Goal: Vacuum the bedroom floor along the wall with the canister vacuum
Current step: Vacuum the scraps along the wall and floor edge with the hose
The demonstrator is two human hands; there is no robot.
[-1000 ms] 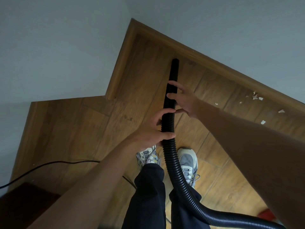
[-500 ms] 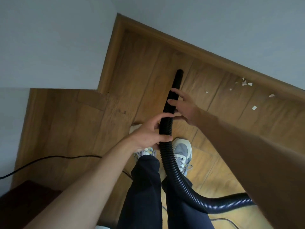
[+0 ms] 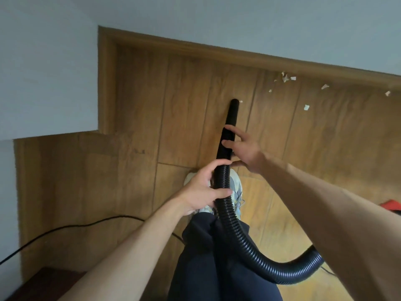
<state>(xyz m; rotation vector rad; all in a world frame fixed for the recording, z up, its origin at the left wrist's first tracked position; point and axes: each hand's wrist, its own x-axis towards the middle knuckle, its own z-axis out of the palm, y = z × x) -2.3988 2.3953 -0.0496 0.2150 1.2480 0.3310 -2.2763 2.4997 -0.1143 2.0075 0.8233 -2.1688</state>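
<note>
- we are mid-pass: left hand (image 3: 204, 192) curls round the hose (image 3: 230, 216), right hand (image 3: 245, 153) pinches the nozzle (image 3: 230, 118), tip near the floor's (image 3: 141, 105) far edge.
- next, we steer right to the scraps (image 3: 306, 107).

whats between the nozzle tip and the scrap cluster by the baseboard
Head view: mostly bare wood floor, except one tiny scrap right beside the nozzle tip and a second scrap nearer the scrap cluster.

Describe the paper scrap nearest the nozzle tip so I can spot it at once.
Start at the wooden baseboard under the far wall, then drop to the black nozzle pointing toward it. Right beside its tip, on the right, lies a tiny pale scrap. It alone sits against the nozzle; the other scraps lie well off to the right.
</note>
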